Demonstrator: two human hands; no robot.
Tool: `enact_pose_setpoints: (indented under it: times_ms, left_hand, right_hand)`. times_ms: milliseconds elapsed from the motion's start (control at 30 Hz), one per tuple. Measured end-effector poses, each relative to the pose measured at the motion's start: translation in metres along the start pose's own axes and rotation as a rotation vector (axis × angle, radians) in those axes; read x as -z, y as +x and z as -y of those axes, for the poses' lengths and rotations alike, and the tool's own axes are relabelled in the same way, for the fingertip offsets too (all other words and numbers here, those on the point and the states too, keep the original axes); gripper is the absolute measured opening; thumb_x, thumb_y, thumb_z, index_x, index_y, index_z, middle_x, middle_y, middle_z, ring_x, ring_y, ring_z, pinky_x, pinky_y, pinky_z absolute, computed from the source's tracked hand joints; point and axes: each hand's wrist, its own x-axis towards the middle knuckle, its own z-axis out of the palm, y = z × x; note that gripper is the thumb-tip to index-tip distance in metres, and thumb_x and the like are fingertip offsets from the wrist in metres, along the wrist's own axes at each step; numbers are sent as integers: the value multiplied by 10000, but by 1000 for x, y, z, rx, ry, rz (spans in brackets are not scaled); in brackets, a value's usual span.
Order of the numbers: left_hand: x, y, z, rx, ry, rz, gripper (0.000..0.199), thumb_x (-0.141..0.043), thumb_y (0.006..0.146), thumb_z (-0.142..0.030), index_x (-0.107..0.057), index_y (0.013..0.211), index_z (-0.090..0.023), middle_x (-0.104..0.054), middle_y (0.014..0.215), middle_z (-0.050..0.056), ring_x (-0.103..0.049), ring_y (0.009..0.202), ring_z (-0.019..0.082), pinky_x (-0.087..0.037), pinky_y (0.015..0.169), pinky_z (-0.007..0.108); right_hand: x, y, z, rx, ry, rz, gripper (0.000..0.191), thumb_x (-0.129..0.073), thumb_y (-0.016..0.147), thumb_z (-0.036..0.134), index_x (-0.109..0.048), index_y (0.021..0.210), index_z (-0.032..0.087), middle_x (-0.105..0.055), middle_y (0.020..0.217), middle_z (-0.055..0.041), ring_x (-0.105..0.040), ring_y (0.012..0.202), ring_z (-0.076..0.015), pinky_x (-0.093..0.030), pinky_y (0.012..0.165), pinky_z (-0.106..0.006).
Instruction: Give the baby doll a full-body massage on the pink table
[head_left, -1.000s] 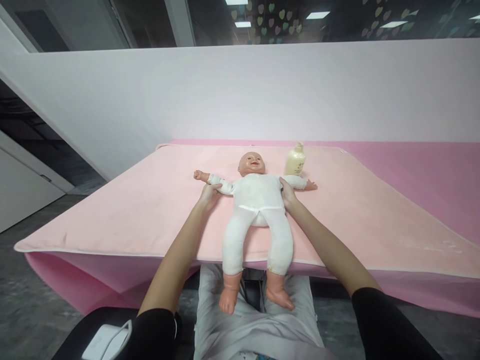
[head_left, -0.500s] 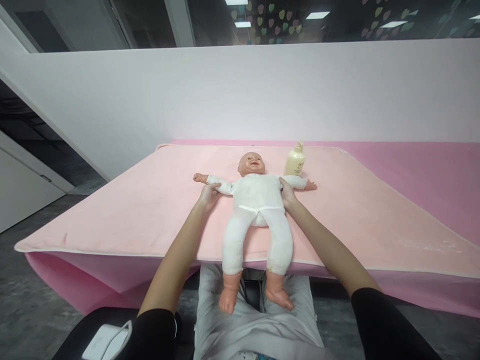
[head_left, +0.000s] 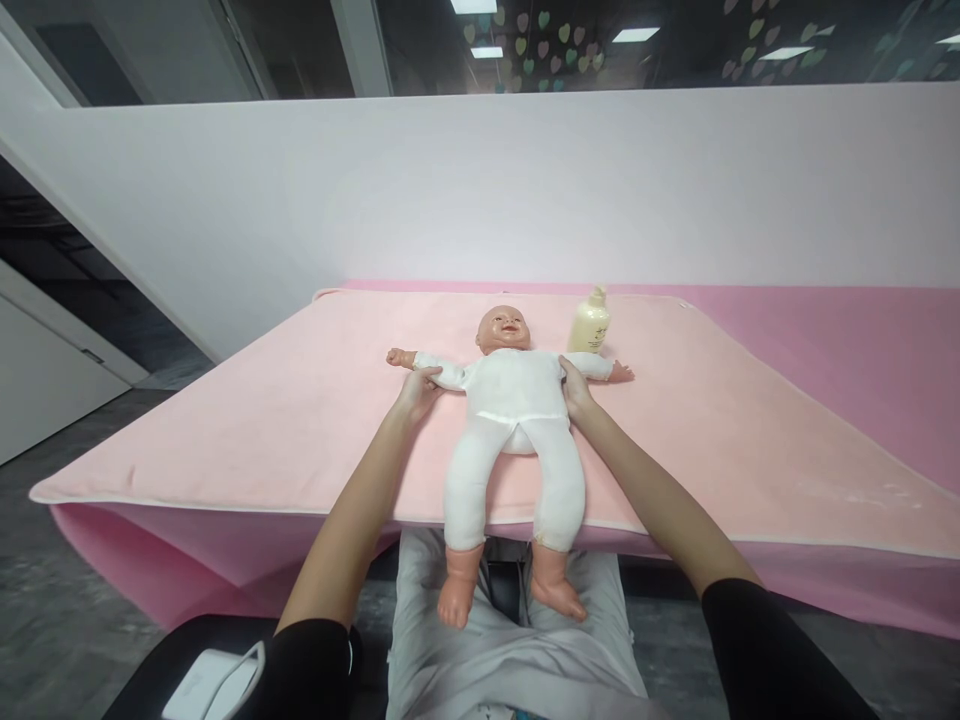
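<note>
Tabletop, cloth-covered, with blanket, doll and bottle.
The surface is draped in a deeper pink cloth, hung over the near edge; a pale pink blanket with a light border is spread across it. On the blanket, a white-bodied doll is laid face up, arms outspread, feet extended past the near edge; a pale yellow bottle is stood upright just beyond its right-hand arm as viewed.

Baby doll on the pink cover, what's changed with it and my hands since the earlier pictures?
Nothing has clearly moved, and nothing was taken hold of or let go. The doll still lies face up, feet past the edge of the pink cover; your left hand and right hand stay at its arms, and the pump bottle stands where it was.
</note>
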Motion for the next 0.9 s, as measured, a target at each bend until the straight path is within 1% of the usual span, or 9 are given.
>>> enact_pose_setpoints:
  times_ms: [133, 233, 367, 600, 900]
  left_hand:
    - [-1, -2, -1, 2, -2, -7, 214, -576, 703, -16, -601, 888, -121, -685, 909, 89, -661, 978, 237, -570, 887, 363]
    - [-1, -1, -1, 6, -14, -10, 226, -579, 700, -13, -603, 898, -121, -687, 907, 92, -665, 971, 241, -575, 875, 362]
    - [0, 0, 0, 9, -26, -18, 240, -588, 694, -12, -602, 905, -126, -687, 908, 90, -665, 973, 240, -573, 875, 359]
    - [-2, -2, 0, 0, -10, -5, 196, -582, 701, -15, -598, 867, -118, -678, 875, 87, -672, 919, 231, -568, 869, 353]
    - [0, 0, 0, 6, -10, -3, 205, -580, 702, -15, -598, 878, -118, -678, 933, 98, -657, 974, 242, -564, 878, 355]
  right_hand:
    - [1, 2, -1, 19, 3, -6, 154, -562, 882, 290, -637, 889, 156, -721, 751, -15, -660, 675, -157, -579, 729, -277]
    - [2, 3, -1, 10, 6, 0, 165, -557, 885, 292, -637, 905, 149, -722, 761, -22, -661, 678, -157, -579, 727, -285]
    - [2, 3, -1, 7, 12, 3, 155, -556, 885, 285, -634, 891, 151, -721, 758, -23, -665, 683, -158, -577, 726, -280]
    - [2, 3, -2, 6, 12, 20, 161, -574, 879, 301, -630, 884, 151, -719, 756, -22, -667, 687, -160, -578, 731, -283]
    - [0, 2, -1, 18, 19, 0, 155, -543, 891, 269, -640, 876, 149, -717, 734, -16, -658, 669, -158, -580, 715, -283]
